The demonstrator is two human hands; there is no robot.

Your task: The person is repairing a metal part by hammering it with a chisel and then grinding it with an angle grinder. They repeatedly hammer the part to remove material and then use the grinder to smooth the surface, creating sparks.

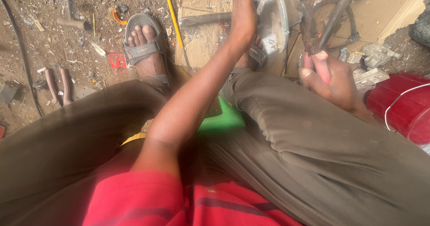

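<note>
Left hand: closed over the edge of a clear, curved plastic lamp housing, held upright just above the knees. Right hand: gripping red-handled metal pliers, jaws against the housing's right side. Red plastic bucket: on the floor, right of the right hand.

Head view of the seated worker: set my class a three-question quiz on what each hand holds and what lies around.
1. True or false: the right hand holds red-handled pliers.
2. What does the left hand press on? A) a clear plastic housing B) a hammer C) a bucket
3. What colour is the stool edge between the knees?

Key: 1 true. 2 A, the clear plastic housing. 3 green, the stool. The red bucket stands apart at the right.
</note>
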